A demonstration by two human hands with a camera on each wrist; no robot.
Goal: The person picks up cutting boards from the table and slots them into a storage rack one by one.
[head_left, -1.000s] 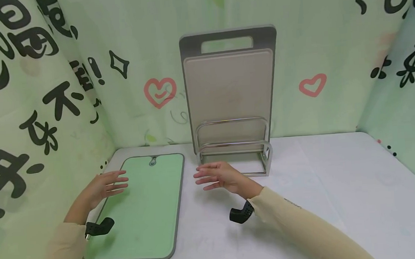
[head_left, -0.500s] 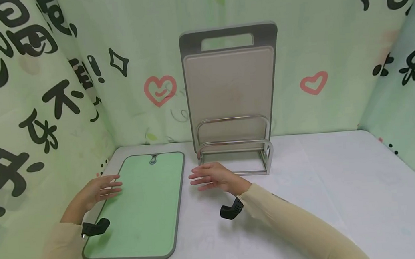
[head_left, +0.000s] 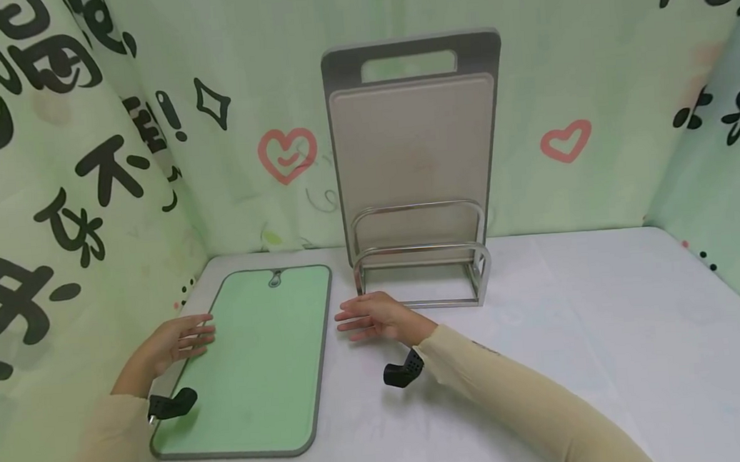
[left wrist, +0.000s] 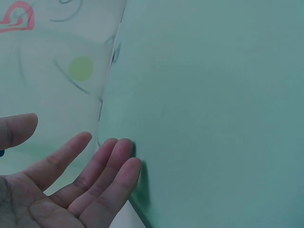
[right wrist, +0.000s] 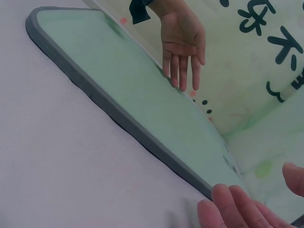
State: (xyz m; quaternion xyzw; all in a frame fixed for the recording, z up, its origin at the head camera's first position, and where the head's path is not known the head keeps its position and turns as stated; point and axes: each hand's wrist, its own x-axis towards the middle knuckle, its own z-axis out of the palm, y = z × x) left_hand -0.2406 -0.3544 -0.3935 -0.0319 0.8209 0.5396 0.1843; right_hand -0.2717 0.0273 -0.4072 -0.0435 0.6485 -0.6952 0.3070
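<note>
A green cutting board (head_left: 257, 368) with a grey rim and a small hanging hole lies flat on the white-covered table. My left hand (head_left: 170, 346) is at its left edge, fingers extended over that side and holding nothing. In the left wrist view, the fingertips (left wrist: 124, 171) are close to the board's edge; contact is unclear. To the right of the board is my right hand (head_left: 382, 317), also with extended fingers and nothing held. The right wrist view shows its fingers (right wrist: 237, 206) near the board's grey rim, by the far end.
Behind my right hand stands a metal wire rack (head_left: 442, 302). A beige cutting board with a grey handle end (head_left: 416, 149) stands upright in its rear slot. Pale green curtains (head_left: 255, 67) with printed lettering and hearts enclose the table's back and sides.
My right hand has shifted left toward the green board. The left hand has drifted slightly left, and the head view has tilted a little. Both boards and the rack stay in place.
</note>
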